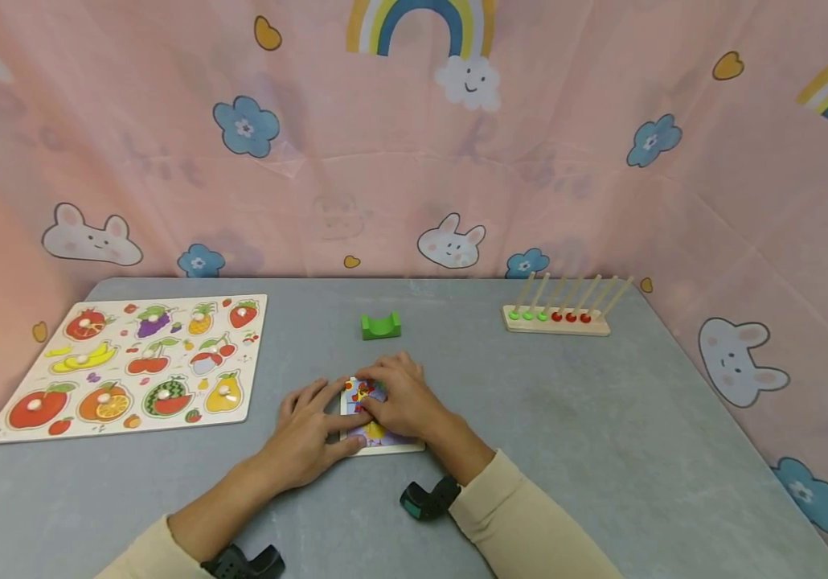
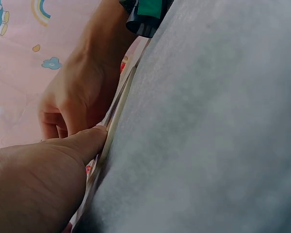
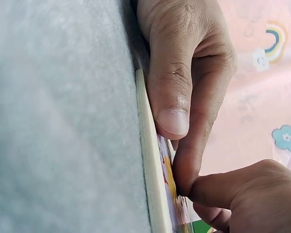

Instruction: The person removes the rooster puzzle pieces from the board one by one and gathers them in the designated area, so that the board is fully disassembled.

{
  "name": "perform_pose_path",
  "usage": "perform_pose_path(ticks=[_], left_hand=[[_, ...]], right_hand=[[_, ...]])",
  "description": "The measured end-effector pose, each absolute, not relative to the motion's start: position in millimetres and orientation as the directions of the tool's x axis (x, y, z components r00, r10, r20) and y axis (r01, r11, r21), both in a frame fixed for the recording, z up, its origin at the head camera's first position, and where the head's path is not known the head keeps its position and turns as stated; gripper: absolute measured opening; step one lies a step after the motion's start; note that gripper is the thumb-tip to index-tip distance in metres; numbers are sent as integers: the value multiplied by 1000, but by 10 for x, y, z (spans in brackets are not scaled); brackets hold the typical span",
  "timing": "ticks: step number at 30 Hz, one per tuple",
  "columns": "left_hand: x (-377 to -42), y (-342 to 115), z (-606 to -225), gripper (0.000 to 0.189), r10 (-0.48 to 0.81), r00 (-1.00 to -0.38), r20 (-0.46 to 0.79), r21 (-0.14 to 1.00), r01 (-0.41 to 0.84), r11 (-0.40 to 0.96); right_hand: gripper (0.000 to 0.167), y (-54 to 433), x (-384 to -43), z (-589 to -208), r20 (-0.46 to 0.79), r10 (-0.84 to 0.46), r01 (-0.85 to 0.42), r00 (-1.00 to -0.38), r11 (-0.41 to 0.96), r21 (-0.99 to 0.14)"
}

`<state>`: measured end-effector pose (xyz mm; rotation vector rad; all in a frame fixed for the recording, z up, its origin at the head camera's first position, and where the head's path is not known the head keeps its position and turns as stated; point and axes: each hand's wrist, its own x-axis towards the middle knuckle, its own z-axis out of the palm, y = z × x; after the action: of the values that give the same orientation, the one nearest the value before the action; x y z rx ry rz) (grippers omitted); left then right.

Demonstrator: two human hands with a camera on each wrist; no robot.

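A small picture board (image 1: 375, 438) with a pale wooden edge lies in front of the person, its face printed in purple, yellow and red. My left hand (image 1: 305, 438) reaches in from its left side. Its index finger lies straight over the picture, and the thumb rests at the near edge. My right hand (image 1: 407, 398) covers the board's upper right, fingers bent and thumb pointing down at the picture. From the right wrist view, the right thumb (image 3: 218, 189) meets the tip of the left index finger (image 3: 188, 167). What lies under the right fingers is hidden.
A large fruit peg puzzle (image 1: 200, 342) lies at the left. Beyond the board sits a green block (image 1: 381, 326) with a curved hollow. At the back right stands a wooden peg rack (image 1: 557, 328) with green and red beads. A pink patterned cloth (image 1: 356, 169) hangs behind the table.
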<state>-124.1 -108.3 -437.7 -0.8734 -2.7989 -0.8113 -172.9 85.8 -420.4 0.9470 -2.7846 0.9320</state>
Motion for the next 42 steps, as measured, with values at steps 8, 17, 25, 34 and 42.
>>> perform_pose_path(ticks=[8, 17, 25, 34, 42], left_hand=[[-1270, -1101, -4364, 33, 502, -827, 255, 462, 560, 688], [-1251, -1101, -4372, 35, 502, -833, 233, 462, 550, 696], [-1241, -1077, -4386, 35, 500, -834, 234, 460, 547, 699], [-1240, -1073, -4372, 36, 497, -837, 229, 468, 543, 698], [-1240, -1079, -4387, 37, 498, -841, 214, 481, 534, 695]], right_hand=[[32, 844, -1759, -4167, 235, -565, -597, -791, 629, -498], [31, 920, -1739, -4063, 233, -552, -571, -800, 586, -575], [30, 1115, -1690, -3908, 250, -521, -542, -816, 541, -643], [33, 1354, -1649, -3785, 315, -496, -556, -809, 469, -686], [34, 1584, -1629, -3725, 323, -469, -545, -822, 484, -684]])
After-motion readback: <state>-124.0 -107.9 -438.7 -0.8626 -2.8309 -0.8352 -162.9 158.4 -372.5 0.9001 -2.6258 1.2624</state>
